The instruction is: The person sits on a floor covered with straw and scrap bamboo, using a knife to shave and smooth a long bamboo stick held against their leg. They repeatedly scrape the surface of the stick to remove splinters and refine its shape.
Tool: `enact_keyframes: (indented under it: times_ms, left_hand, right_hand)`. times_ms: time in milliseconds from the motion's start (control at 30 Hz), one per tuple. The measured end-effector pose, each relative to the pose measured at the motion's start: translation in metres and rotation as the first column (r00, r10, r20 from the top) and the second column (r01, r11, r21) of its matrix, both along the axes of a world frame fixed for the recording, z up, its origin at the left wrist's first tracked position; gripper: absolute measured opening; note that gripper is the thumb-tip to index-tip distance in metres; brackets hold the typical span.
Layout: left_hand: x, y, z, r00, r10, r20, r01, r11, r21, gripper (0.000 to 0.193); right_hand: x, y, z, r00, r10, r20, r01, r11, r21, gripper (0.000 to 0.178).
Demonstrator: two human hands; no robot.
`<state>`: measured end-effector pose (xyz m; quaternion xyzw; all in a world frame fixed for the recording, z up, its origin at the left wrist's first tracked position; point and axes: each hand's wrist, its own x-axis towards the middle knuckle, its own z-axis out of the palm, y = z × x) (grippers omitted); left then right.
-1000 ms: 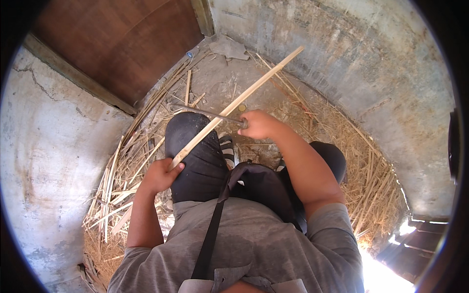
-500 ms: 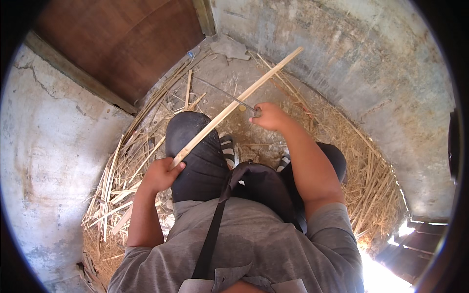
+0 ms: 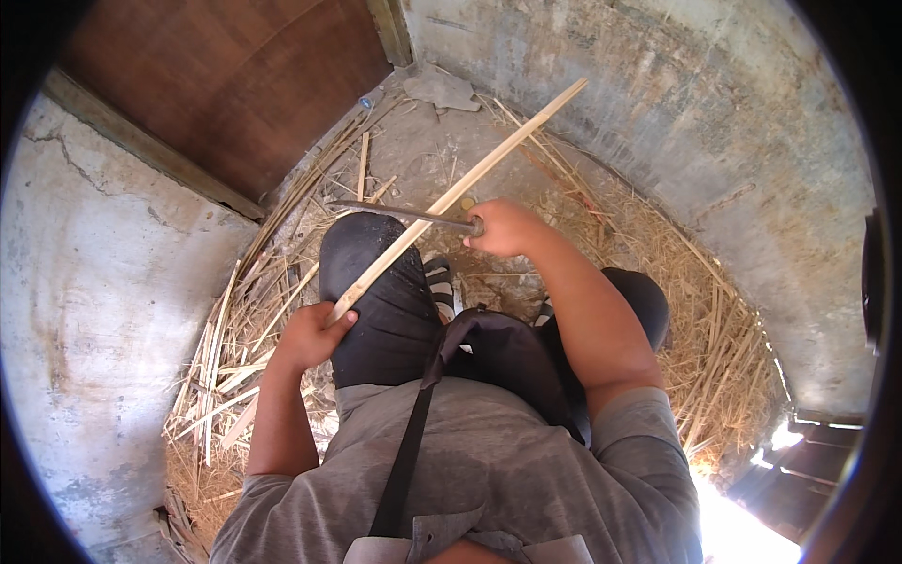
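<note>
My left hand [image 3: 310, 335] grips the near end of a long pale bamboo stick [image 3: 470, 183] that slants up and to the right over my left knee [image 3: 371, 273]. My right hand [image 3: 507, 227] is closed on the handle of a long thin dark blade [image 3: 399, 213], which lies crosswise against the stick near its middle. I am crouched, both knees in dark trousers, with a striped sandal [image 3: 438, 280] between them.
Loose bamboo strips and shavings [image 3: 235, 338] cover the ground on both sides, thicker at right [image 3: 714, 357]. Rough concrete walls [image 3: 85, 282] curve around me. A brown wooden door [image 3: 216, 85] stands at the upper left. A black strap [image 3: 413, 423] crosses my grey shirt.
My right hand has moved up and outward along the stick, and the blade now shows fully, pointing left across the stick. The left hand and stick stay put.
</note>
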<state>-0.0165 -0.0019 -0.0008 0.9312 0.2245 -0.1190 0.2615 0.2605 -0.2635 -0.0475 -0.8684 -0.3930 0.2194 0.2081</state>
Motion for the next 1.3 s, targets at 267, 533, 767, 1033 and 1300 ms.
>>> enact_keyframes:
  times_ms: [267, 533, 767, 1033, 1300]
  left_hand:
    - [0.002, -0.002, 0.003, 1.000, -0.004, -0.004, 0.004, 1.000, 0.003, 0.055]
    - [-0.002, 0.005, -0.006, 1.000, -0.004, 0.026, 0.005, 0.999, -0.042, 0.054]
    - [0.002, -0.002, 0.002, 1.000, 0.017, -0.015, -0.018, 1.000, -0.021, 0.055]
    - [0.000, 0.005, -0.006, 1.000, -0.004, 0.020, 0.006, 0.998, -0.058, 0.056]
    - [-0.002, 0.004, -0.006, 1.000, 0.013, 0.012, -0.012, 0.999, -0.043, 0.055]
  right_hand:
    - [0.021, -0.021, -0.015, 0.988, -0.152, 0.037, 0.149, 0.986, 0.068, 0.051]
    - [-0.014, 0.005, 0.007, 0.991, 0.131, -0.035, -0.133, 0.990, -0.043, 0.051]
    - [0.032, -0.027, -0.026, 0.973, -0.229, -0.043, 0.231, 0.970, 0.071, 0.061]
    - [0.013, -0.015, -0.015, 0.999, -0.028, 0.018, 0.026, 0.997, 0.079, 0.056]
    - [-0.012, 0.008, 0.007, 0.990, 0.135, -0.026, -0.135, 0.991, -0.012, 0.049]
